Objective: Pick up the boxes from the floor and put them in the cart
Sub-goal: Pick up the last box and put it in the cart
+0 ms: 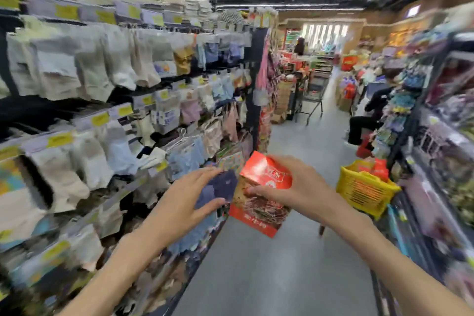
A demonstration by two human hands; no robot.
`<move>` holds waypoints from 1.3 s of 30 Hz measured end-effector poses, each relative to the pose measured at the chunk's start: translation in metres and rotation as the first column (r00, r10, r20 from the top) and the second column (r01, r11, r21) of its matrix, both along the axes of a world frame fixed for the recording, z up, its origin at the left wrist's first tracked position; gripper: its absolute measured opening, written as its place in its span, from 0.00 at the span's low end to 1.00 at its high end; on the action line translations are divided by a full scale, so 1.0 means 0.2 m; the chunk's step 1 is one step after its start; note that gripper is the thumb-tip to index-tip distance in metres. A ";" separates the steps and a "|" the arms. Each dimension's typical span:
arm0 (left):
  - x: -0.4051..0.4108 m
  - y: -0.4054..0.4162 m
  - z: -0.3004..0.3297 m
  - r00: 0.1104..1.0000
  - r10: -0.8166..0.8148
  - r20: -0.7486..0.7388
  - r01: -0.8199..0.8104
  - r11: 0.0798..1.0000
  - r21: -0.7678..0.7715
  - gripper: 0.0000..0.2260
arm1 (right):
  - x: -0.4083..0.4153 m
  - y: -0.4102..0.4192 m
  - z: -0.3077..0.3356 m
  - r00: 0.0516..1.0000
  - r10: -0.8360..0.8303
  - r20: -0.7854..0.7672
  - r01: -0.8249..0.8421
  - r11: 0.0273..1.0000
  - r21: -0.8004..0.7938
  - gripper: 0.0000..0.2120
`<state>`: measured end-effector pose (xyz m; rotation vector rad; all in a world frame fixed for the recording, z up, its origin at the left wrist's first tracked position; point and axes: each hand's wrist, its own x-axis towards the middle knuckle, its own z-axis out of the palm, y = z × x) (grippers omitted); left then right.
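Observation:
A red box (259, 202) with a food picture on its front hangs in mid-air at the centre of the view, tilted. My right hand (295, 185) is shut on it, fingers across its top and front. My left hand (189, 197) is just left of the box, fingers spread and holding nothing, apart from the box. A yellow plastic basket cart (364, 192) stands on the floor to the right of the box, with red boxes (377, 167) inside it. The frame is blurred by motion.
A shelf of hanging packaged clothes (102, 110) runs along the left. A shelf of goods (441, 136) lines the right. The grey aisle floor (282, 264) runs ahead. A metal trolley (314, 95) and a seated person (369, 115) are farther down.

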<state>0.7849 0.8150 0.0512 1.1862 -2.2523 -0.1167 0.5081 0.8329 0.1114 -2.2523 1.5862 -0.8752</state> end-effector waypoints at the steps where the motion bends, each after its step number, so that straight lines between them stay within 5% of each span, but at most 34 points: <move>1: -0.08 -0.11 0.01 0.999 -0.034 0.001 0.034 0.999 0.001 0.29 | -0.08 -0.07 0.01 1.000 -0.031 -0.005 0.031 0.999 0.014 0.45; 23: -1.20 -2.98 0.09 0.927 -0.372 0.055 0.374 0.927 -0.033 0.29 | -1.20 -2.34 0.05 0.873 -0.486 -0.027 0.487 0.870 0.076 0.45; 39: -2.53 -4.97 0.03 0.868 -0.485 0.109 0.484 0.874 0.034 0.28 | -2.49 -4.18 -0.06 0.801 -0.598 -0.029 0.597 0.795 0.110 0.40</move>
